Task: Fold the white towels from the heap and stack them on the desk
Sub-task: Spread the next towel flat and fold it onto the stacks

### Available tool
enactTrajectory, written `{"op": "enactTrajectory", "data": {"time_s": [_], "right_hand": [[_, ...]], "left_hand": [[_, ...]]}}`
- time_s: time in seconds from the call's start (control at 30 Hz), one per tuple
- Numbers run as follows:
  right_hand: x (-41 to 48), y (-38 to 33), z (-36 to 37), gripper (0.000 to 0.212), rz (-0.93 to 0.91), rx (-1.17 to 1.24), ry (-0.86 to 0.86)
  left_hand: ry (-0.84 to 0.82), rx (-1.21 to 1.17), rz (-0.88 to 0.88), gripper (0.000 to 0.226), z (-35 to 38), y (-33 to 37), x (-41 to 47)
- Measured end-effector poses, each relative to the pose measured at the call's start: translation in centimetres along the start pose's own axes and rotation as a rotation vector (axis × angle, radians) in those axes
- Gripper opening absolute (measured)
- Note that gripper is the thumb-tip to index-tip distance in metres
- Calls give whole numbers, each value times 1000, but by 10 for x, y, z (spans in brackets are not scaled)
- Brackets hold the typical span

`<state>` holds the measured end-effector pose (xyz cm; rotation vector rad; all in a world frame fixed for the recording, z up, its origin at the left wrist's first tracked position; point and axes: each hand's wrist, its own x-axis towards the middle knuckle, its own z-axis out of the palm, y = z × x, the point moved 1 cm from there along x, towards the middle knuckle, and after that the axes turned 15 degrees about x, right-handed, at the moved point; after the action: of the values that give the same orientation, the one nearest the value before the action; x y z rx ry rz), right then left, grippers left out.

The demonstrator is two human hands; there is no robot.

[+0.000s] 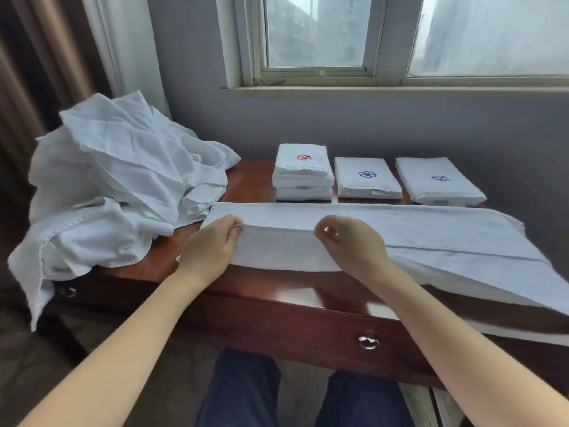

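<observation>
The brown desk [277, 303] had a big heap [117, 180] of towels on its left side. One long towel [400, 229] lay along the front, stretched left to right, most of it out to the right. The left hand [209, 251] and right hand [348, 245] each pinched its near edge, close to its left end

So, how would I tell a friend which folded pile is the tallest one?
Below the window, three folded piles line the far edge of the desk. It is the leftmost pile, nearest the loose heap. Only it stands several towels high with a red emblem; its neighbours show blue.
</observation>
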<state>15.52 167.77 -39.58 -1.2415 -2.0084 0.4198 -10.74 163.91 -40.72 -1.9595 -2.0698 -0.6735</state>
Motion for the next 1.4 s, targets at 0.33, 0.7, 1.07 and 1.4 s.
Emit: {"op": "enactTrajectory", "data": {"time_s": [0.33, 0.7, 1.07, 1.4], "right_hand": [[107, 38, 14, 19, -217, -160, 48], [141, 88, 49, 14, -127, -69, -122], [131, 84, 54, 16, -137, -100, -84], [89, 55, 56, 19, -98, -87, -91]], "left_hand": [[15, 90, 19, 20, 37, -7, 89], [51, 247, 136, 56, 82, 5, 121], [-441, 183, 219, 50, 98, 11, 115], [-447, 183, 248, 51, 82, -6, 77]]}}
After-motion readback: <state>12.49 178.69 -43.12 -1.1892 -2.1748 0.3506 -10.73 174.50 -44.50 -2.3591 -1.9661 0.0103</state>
